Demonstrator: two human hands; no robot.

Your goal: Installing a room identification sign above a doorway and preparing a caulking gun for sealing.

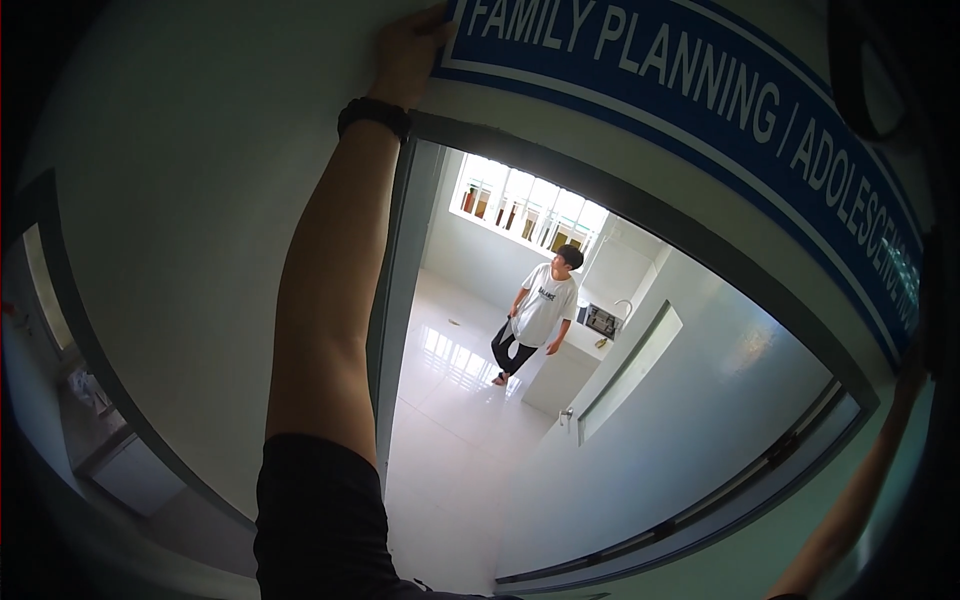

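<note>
A long blue sign with white lettering and a white border line lies along the wall above a doorway. My left hand, with a dark band on its wrist, grips the sign's left end at its edge, fingers bent toward the border. At the far right my bare right forearm rises to the sign's other end. There my right hand is dim, close to the sign's lower right corner, and its fingers are lost in shadow.
Below the sign is a grey door frame with a pale door swung inward. Inside, a person in a white shirt stands beside a counter with a sink. A barred window is behind. Another doorway edge curves at left.
</note>
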